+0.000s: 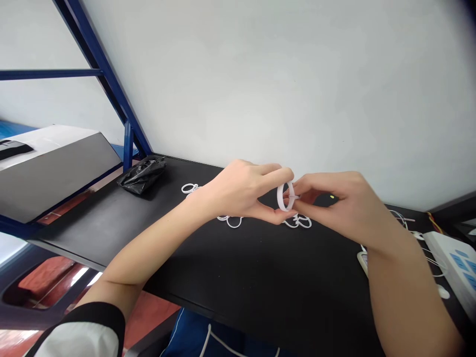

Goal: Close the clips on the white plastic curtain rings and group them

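Note:
Above the black table, a white ring-shaped band [281,197] is held upright in the air. My left hand [249,191] grips it between the fingers above and the thumb below. At the band's right side, my right hand [330,198] pinches with thumb and fingers at a small part of it; the exact detail there is too small to make out. Beneath my hands lie several thin white loops, among them one loop [234,222] under my left hand and another loop [305,222] below the right fingertips. My left hand partly covers some of them.
A crumpled black plastic bag [143,175] lies on the black table [256,277] at the back left. White cables and a white device with blue buttons [455,265] stand at the right. Behind is a pale wall [238,84]; a blue metal frame [107,79] rises at left.

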Action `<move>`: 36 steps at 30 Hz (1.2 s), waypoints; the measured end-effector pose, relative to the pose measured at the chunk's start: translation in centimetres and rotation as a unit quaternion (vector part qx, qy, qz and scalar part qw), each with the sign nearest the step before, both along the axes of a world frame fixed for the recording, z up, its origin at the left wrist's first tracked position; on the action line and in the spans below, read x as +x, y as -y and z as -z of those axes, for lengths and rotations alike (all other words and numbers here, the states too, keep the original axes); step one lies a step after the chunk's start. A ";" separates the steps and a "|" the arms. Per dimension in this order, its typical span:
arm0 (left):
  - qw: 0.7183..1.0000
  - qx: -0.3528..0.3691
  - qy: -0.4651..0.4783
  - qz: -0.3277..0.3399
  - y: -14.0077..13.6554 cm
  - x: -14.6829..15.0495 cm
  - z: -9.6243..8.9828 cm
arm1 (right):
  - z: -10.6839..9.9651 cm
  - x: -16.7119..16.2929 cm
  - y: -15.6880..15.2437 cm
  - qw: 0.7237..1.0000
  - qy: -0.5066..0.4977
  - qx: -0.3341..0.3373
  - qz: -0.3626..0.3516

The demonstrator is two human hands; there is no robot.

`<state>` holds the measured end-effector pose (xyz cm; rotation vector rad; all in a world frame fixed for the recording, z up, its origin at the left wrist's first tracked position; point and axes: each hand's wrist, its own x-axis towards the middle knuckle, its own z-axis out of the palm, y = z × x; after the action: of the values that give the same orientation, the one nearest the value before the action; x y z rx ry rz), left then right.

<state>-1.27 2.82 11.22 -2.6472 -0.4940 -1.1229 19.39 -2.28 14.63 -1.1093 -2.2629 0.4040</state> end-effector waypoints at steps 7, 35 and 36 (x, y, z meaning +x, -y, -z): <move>0.954 -0.149 -0.205 -0.162 -3.7 -0.3 1.9 | 5.1 2.1 -6.0 0.942 0.190 -0.255 0.111; 0.809 -0.375 -0.395 -0.220 -5.4 -0.2 4.5 | 7.2 1.3 -7.3 0.963 -0.025 -0.270 0.009; 0.808 -0.376 -0.395 -0.222 -5.4 -0.2 4.4 | 7.2 1.3 -7.3 0.965 -0.037 -0.260 0.019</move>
<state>-1.49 8.20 6.82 -2.9648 -1.4624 0.4545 20.64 5.03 7.47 -1.3571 -2.1199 1.0492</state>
